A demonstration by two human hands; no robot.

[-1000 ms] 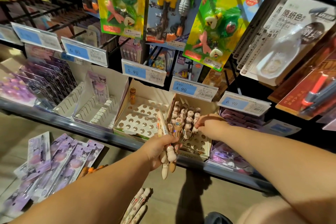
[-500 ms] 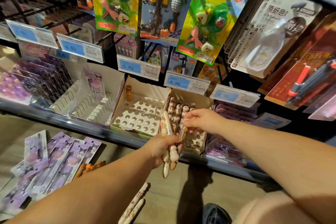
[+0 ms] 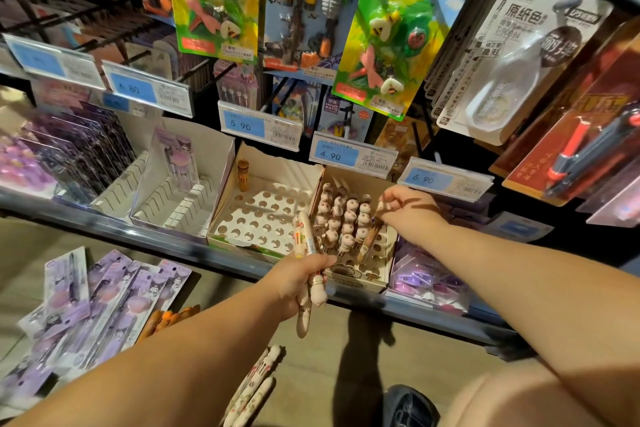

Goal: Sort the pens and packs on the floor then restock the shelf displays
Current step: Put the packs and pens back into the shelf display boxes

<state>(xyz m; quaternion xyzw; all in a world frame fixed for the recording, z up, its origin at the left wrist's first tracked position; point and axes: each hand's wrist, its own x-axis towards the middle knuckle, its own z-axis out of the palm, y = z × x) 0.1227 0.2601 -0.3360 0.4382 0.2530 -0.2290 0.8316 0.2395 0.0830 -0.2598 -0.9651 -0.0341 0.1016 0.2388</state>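
half a second ago your right hand (image 3: pixel 408 208) was at the bundle of pens (image 3: pixel 304 232) that your left hand (image 3: pixel 298 282) grips in the middle of the frame. now the right hand is again over the pen box (image 3: pixel 356 279), a little right of centre, and it pinches one brown pen (image 3: pixel 370 239) by its top, tilted, with the tip at the holes on the right side of the box. i think this pen is not yet seated, so one more pen is almost restocked. the left hand stays closed around the other pens, just in front of the shelf edge. the holed box (image 3: pixel 287 166) to the left has only one pen. at the lower left the purple packs (image 3: pixel 114 298) and, at bottom centre, some loose pens (image 3: pixel 252 388) still lie on the floor, so much work remains.
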